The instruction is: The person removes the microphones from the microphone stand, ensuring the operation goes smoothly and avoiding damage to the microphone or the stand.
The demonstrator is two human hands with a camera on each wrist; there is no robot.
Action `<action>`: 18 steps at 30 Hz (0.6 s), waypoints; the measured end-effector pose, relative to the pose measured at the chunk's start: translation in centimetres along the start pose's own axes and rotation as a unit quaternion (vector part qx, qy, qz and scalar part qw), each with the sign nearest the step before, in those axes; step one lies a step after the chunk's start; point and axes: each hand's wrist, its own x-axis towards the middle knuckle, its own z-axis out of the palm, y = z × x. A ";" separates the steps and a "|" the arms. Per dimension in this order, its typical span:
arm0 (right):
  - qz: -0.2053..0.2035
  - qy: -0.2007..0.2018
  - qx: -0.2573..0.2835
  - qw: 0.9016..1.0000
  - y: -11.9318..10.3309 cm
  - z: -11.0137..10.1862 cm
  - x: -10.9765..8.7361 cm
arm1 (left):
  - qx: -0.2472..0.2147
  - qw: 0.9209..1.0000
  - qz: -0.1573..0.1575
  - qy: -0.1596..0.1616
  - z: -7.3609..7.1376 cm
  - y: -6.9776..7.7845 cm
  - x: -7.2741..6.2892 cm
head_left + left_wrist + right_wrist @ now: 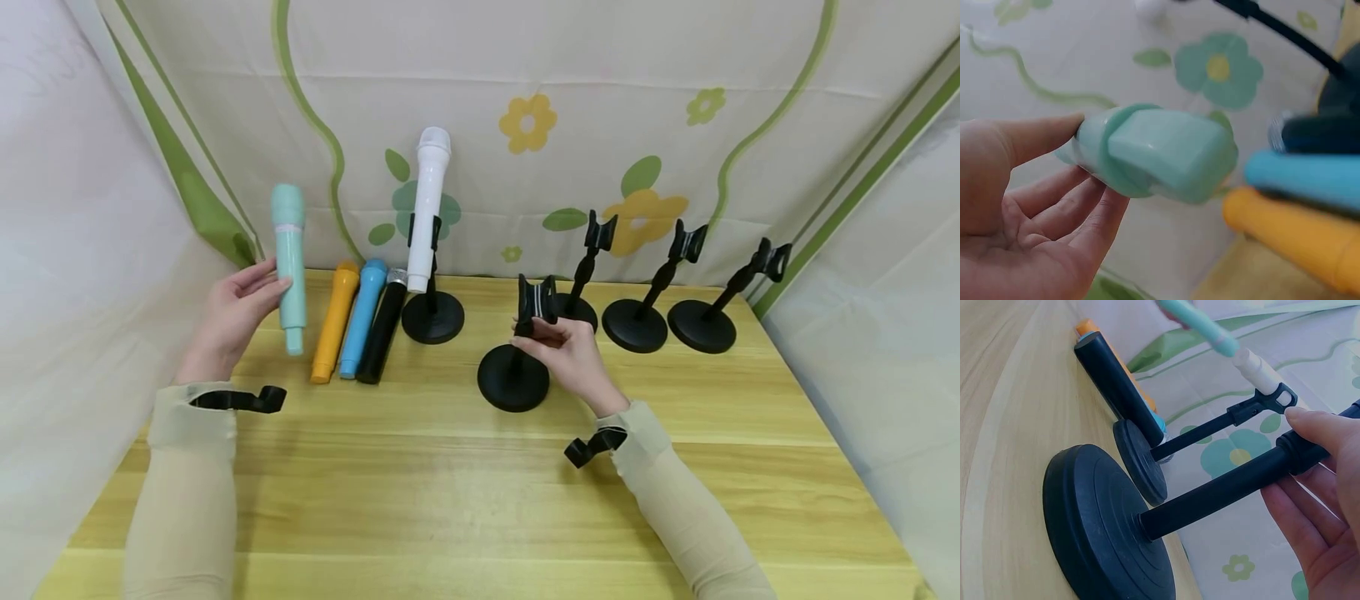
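Observation:
A mint-green microphone (pixel 289 250) is held upright above the table's left side, pinched between the thumb and fingers of my left hand (pixel 236 312). Its lower end faces the camera in the left wrist view. My right hand (pixel 562 354) grips the neck of a black desktop microphone stand (pixel 513 379), just below the cradle. In the right wrist view that stand's round base (pixel 1104 519) is near the tabletop, and its cradle lies out of frame. Between the hands, a white microphone (pixel 429 208) sits tilted in the cradle of another black stand (pixel 432 317).
An orange microphone (pixel 335 321), a blue microphone (pixel 363 317) and a black microphone (pixel 383 329) lie side by side right of my left hand. Three black stands (pixel 634 325) with bare cradles line the back right. A flowered cloth (pixel 465 50) hangs behind the wooden table (pixel 420 500).

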 end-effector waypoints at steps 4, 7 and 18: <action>0.003 0.000 0.001 1.000 0.0 -0.1 0.0 | 0.050 0.998 -0.039 0.021 -2.0 -2.3 0.7; 0.002 0.002 0.000 1.000 -0.1 0.0 0.0 | 0.078 0.995 -0.059 0.027 -2.9 -3.9 1.1; 0.001 0.004 0.004 1.000 -0.1 0.0 -0.1 | 0.190 0.976 -0.094 0.046 -3.0 -6.0 1.5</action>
